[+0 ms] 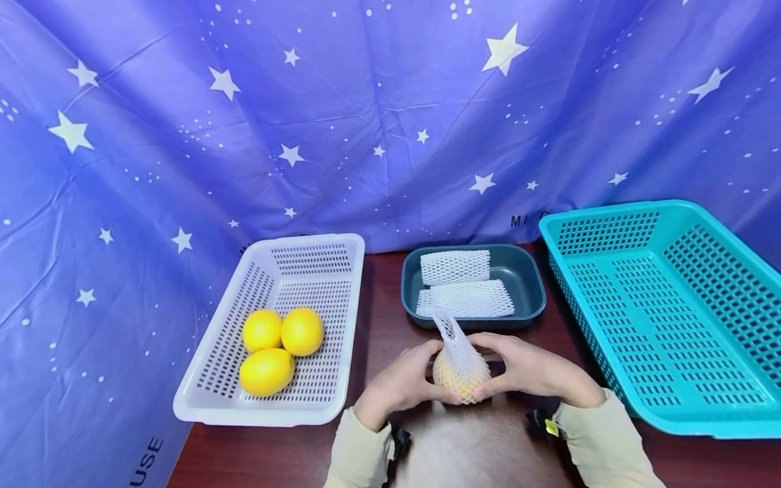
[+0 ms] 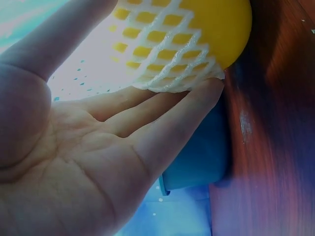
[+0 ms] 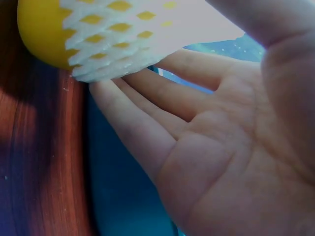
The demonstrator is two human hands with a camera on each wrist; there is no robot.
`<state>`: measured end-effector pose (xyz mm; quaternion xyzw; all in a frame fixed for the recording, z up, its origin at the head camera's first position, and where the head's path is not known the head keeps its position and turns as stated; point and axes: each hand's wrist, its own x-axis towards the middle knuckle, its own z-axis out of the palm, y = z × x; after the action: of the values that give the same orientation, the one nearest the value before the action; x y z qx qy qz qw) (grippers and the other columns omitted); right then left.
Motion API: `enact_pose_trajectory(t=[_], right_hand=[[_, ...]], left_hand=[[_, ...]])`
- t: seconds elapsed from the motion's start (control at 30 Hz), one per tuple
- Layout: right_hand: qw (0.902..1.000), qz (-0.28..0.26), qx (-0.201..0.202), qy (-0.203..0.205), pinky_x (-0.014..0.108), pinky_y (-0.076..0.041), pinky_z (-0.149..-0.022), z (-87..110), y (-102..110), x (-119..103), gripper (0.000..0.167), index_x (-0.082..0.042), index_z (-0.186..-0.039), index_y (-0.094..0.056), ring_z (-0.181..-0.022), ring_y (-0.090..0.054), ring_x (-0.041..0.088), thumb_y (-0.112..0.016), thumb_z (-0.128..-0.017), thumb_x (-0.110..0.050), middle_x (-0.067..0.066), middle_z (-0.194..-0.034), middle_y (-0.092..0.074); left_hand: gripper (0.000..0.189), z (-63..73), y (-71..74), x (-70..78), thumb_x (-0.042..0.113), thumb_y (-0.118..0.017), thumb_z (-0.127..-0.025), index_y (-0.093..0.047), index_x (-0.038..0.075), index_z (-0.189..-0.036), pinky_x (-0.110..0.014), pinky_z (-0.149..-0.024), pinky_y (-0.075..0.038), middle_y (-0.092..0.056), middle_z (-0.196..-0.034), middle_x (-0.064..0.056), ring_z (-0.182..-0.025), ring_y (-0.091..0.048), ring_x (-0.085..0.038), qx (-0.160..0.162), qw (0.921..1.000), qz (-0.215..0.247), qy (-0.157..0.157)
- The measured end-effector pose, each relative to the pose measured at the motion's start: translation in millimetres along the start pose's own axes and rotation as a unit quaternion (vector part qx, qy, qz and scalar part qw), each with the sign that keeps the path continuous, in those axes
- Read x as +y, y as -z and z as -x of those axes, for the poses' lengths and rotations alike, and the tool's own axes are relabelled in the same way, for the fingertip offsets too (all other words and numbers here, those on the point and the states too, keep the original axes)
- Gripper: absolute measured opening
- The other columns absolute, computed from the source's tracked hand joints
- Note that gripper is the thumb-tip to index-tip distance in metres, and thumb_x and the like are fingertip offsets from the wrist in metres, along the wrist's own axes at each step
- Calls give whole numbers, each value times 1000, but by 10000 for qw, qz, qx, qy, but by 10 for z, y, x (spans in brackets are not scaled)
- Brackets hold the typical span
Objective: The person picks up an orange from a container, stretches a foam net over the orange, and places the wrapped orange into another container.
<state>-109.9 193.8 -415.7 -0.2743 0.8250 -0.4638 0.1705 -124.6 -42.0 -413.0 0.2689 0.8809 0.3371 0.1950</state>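
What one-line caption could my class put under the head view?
Left hand and right hand hold a yellow fruit in white foam netting before a dark tray.

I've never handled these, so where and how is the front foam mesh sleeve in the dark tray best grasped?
Pinch the front foam mesh sleeve by its right end, probably, from above and the right. It lies flat, its left end close to the wall of the dark tray, while the right one reaches past the back sleeve, with bare tray floor beside it.
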Motion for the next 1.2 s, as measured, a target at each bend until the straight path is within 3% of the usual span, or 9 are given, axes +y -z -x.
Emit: enact_pose_trajectory(t=[0.17, 0.33, 0.6, 0.77, 0.9, 1.03, 1.2], right_hand=[[9997, -254, -57, -11, 30, -50, -100, -4, -3, 22, 77, 7, -138, -47, -124, -53, 19, -83, -80, -29, 23, -138, -53], [9998, -164, -78, -26, 26, -50, -99, -8, 2, 50, 79, 7, -138, -48, -124, -53, 17, -84, -79, -31, 23, -138, -53], [9985, 531, -26, -113, 36, -51, -99, 3, -12, 80, 85, 0, -139, -50, -123, -54, 21, -86, -73, -40, 14, -137, -57], [9945, 1045, 41, -90, 37, -47, -103, 38, -19, 44, 89, -3, -142, -47, -127, -51, 27, -86, -73, -44, 12, -141, -54], [9950, 977, 51, -199, 38, -46, -105, 70, -8, -13, 93, -6, -149, -37, -131, -48, 31, -81, -78, -48, 12, -146, -48], [9970, 738, 180, -147, 41, -50, -100, 60, 5, -68, 81, -9, -147, -40, -127, -54, 29, -76, -85, -47, 11, -144, -49], [9948, 960, 335, -26, 42, -51, -99, 25, -10, -87, 69, -10, -141, -51, -124, -55, 26, -72, -87, -47, 7, -140, -55]], left_hand=[[68, -3, -8, -9, 31, -89, -72, -58, 13, -130, -24, -94, -47, -67, -119, 3, -107, -60, -8, -26, 9999, -59, 79], [66, -24, -29, -22, 32, -90, -70, -60, 15, -126, -23, -91, -47, -67, -111, 6, -101, -60, -7, -39, 9998, -151, 147], [67, -41, -40, -29, 32, -93, -66, -61, 14, -122, -23, -89, -49, -68, -109, 6, -100, -61, -6, -141, 9991, -326, 241], [66, -33, -32, -39, 37, -92, -66, -62, 14, -120, -24, -92, -49, -67, -111, 6, -103, -61, -7, -143, 9978, -631, 127], [75, -7, -9, -37, 39, -92, -67, -58, 12, -129, -27, -100, -46, -64, -123, 1, -115, -58, -11, -145, 9975, -695, 22], [81, 23, 26, -20, 41, -90, -70, -54, 9, -136, -29, -104, -45, -61, -131, -2, -122, -56, -16, 43, 9982, -574, -154], [69, 30, 36, 3, 43, -84, -77, -59, 9, -131, -28, -100, -48, -65, -124, -1, -116, -60, -17, 372, 9976, -439, -390]])
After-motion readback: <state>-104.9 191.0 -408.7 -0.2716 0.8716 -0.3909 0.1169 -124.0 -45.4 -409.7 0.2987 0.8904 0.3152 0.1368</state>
